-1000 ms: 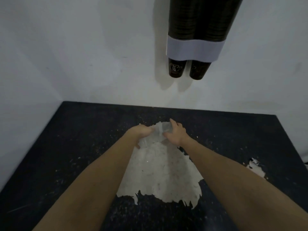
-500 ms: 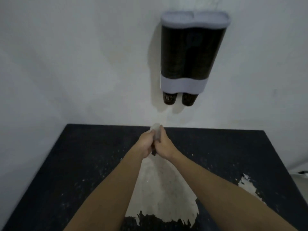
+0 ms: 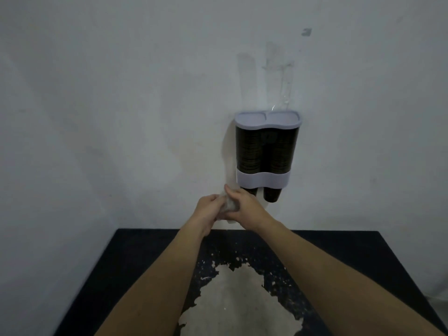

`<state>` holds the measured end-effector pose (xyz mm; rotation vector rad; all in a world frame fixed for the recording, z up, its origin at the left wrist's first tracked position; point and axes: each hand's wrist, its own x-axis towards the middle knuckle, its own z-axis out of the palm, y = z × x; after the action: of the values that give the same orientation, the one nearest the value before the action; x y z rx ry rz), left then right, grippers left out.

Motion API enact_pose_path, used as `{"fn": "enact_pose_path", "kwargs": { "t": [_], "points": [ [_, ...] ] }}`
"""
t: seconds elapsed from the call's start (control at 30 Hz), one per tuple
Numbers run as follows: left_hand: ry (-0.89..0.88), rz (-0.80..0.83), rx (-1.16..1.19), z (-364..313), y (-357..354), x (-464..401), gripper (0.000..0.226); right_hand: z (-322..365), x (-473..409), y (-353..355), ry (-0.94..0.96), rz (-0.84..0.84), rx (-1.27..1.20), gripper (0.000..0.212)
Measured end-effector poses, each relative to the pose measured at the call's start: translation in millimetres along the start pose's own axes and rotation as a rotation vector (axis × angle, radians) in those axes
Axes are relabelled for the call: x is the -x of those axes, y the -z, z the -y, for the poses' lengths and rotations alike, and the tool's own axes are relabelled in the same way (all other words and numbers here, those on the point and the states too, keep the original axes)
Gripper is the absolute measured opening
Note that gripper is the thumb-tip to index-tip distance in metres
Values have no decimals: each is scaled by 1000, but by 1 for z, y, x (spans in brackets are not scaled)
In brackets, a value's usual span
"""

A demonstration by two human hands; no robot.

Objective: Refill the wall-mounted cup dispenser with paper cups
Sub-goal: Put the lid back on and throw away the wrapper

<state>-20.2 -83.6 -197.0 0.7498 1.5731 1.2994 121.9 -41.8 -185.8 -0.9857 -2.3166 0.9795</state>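
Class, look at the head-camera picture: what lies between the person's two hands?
In the head view, a crumpled clear plastic wrapper is squeezed between the left hand and right hand, just below and left of the cup dispenser.

The tabletop (image 3: 135, 275) is a dark, near-black rectangular surface set against a pale wall. Its coating is worn: a large, irregular pale patch (image 3: 237, 304) with ragged edges occupies the centre-front area, surrounded by scattered small pale flecks (image 3: 218, 260). The far edge meets the wall. No separate items can be made out lying on it.
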Motion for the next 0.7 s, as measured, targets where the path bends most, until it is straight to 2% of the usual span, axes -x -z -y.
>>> {"fn": "enact_pose_path", "kwargs": {
  "t": [0.1, 0.2, 0.33, 0.4, 0.5, 0.6, 0.7],
  "points": [
    [-32, 86, 96, -10, 4, 14, 24, 14, 3, 2, 23, -98, 134, 72],
    [-34, 161, 246, -15, 12, 23, 24, 25, 6, 0, 18, -234, 141, 56],
    [-86, 199, 313, -11, 15, 32, 23, 40, 12, -12, -8, -373, 55, 28],
    [-35, 182, 358, -10, 13, 39, 41, 45, 16, -16, -39, -448, -52, 17],
    [82, 252, 410, -9, 16, 49, 61, 50, 24, -17, -52, -494, -175, 16],
    [36, 318, 503, -8, 15, 59, 50, 53, 31, -18, -9, -517, -219, 14],
    [5, 214, 596, -7, 8, 69, 36, 49, 38, -27, 5, -570, -162, 16]
  ]
}}
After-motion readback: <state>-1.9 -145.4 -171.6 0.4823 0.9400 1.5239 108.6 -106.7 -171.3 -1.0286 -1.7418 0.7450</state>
